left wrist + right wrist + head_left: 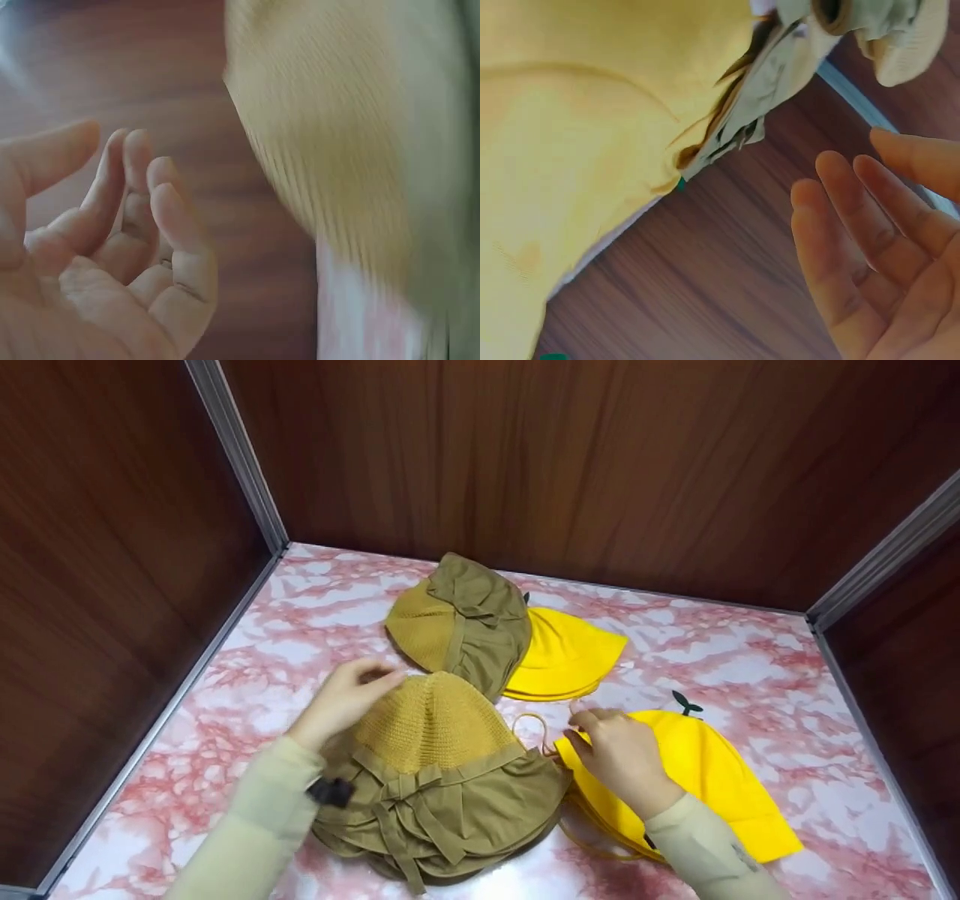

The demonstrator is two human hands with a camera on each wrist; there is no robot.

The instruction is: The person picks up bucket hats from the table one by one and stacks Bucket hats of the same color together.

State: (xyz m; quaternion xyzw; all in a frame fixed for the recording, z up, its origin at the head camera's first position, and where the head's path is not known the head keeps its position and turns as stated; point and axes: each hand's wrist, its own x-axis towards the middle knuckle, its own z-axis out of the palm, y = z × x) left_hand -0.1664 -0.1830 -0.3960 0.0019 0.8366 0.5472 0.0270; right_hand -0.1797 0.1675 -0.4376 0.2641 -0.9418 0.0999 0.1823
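A sun hat [439, 727] with a mustard mesh crown and an olive ruffled brim with a bow lies at the front. Beside its crown is my left hand [349, 697], fingers loosely bent; the left wrist view shows nothing in that hand [112, 247], with the mesh crown [322, 127] to its right. A yellow bucket hat [712, 772] with a green sprout on top lies to the right. Over its left part hovers my right hand [619, 757]. Seen from the right wrist, this hand [892, 255] holds nothing, its fingers slightly bent and apart from the yellow cloth [592, 150].
Behind lies a second olive-and-mustard hat [484, 622], partly covering another yellow hat [566, 652]. A thin cord [531, 717] loops between the two front hats. Brown wood-grain panels [525, 465] with metal edging enclose the pink-and-white marbled surface [247, 682] at the back and sides.
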